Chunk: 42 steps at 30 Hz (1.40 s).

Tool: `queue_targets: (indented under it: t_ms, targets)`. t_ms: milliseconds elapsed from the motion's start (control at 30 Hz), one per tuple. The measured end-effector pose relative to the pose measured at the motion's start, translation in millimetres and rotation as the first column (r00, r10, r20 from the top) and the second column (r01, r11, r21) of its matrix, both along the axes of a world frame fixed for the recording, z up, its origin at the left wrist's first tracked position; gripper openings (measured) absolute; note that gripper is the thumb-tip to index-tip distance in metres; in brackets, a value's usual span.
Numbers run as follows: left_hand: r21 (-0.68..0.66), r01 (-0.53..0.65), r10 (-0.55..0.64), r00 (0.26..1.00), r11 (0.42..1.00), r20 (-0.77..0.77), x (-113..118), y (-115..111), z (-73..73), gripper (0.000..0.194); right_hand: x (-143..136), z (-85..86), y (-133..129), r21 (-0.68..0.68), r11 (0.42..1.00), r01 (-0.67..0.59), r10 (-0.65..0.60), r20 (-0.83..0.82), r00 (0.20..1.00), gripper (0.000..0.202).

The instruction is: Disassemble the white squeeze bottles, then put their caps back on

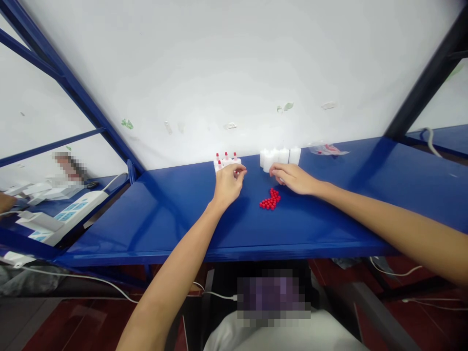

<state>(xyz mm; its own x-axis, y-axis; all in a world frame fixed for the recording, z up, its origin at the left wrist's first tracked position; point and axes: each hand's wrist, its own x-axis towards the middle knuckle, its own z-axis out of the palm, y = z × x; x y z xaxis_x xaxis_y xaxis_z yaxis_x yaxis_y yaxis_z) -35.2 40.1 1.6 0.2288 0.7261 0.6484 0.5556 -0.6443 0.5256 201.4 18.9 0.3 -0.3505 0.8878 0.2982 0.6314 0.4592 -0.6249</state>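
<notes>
My left hand (228, 183) is at a group of white bottles with red-tipped nozzles (226, 156), partly covering them. Its thumb and forefinger are pinched near a red tip; whether they hold it is too small to tell. To the right, my right hand (294, 179) is beside several white bottles without red tips (270, 161). Its fingers are bent together, and anything between them is hidden. Between my hands and nearer the front edge, a small cluster of red caps (269, 201) lies on the blue table (175, 209).
A clear plastic bag with red items (329, 149) lies at the back right, near the white wall. Blue metal posts frame both sides. At the far left are a white power strip (75, 214) and white boxes. Cables hang below the table.
</notes>
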Motion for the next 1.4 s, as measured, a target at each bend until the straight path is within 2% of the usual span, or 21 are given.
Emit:
queue_targets:
  t_ms: [267, 333, 400, 467, 533, 600, 700, 833, 1033, 1200, 1400]
  targets:
    - [-0.073, -0.021, 0.025, 0.998, 0.997, 0.061, 1.3, -1.7, 2.6, 0.006, 0.6, 0.1, -0.2, 0.0, 1.0, 0.002, -0.002, 0.003, 1.0, 0.028]
    - [-0.017, -0.028, 0.029, 0.999, 0.999, 0.041, 0.6, -1.7, 2.2, 0.006, 0.7, -0.3, -0.2, 0.004, 1.0, 0.002, -0.002, 0.007, 1.0, 0.028]
    - [0.1, -0.01, 0.008, 1.0, 0.995, 0.018, 0.6, -3.2, 1.5, 0.006, 0.9, -0.7, 0.0, 0.009, 1.0, 0.001, -0.001, 0.013, 1.0, 0.028]
    - [0.214, 0.076, -0.075, 0.997, 0.974, -0.011, 2.2, -6.2, 0.5, 0.006, 1.0, -0.9, 0.3, 0.015, 1.0, -0.001, 0.001, 0.018, 1.0, 0.028]
    - [0.259, 0.212, -0.201, 0.977, 0.942, -0.069, 5.6, -9.5, -1.5, 0.007, 0.9, -0.9, 0.6, 0.022, 1.0, -0.005, 0.004, 0.022, 1.0, 0.028]
    - [0.246, 0.326, -0.3, 0.944, 0.913, -0.139, 10.4, -11.7, -4.7, 0.008, 0.6, -0.6, 0.9, 0.03, 1.0, -0.006, 0.005, 0.027, 1.0, 0.028]
    - [0.2, 0.39, -0.351, 0.914, 0.899, -0.205, 17.1, -11.4, -10.4, 0.01, 0.0, -0.4, 0.9, 0.034, 0.999, -0.004, 0.003, 0.033, 0.999, 0.029]
    - [0.119, 0.36, -0.319, 0.909, 0.925, -0.267, 18.4, -5.5, -16.0, 0.013, -0.2, -0.7, 0.7, 0.034, 0.999, -0.008, 0.007, 0.03, 1.0, 0.029]
    - [0.072, 0.173, -0.153, 0.962, 0.982, -0.226, 6.8, 2.6, -17.1, 0.011, -0.2, -0.7, 0.4, 0.019, 1.0, -0.014, 0.014, 0.023, 1.0, 0.028]
    - [0.117, 0.251, -0.233, 0.961, 0.961, -0.149, 11.1, -7.7, -10.7, 0.01, -0.2, 1.1, -1.1, -0.017, 0.998, -0.065, 0.063, -0.093, 0.994, 0.021]
    - [0.123, 0.26, -0.246, 0.962, 0.958, -0.114, 23.1, -19.8, -3.1, 0.007, -5.7, 4.1, -7.2, -0.048, 0.968, -0.245, 0.225, -0.251, 0.941, 0.018]
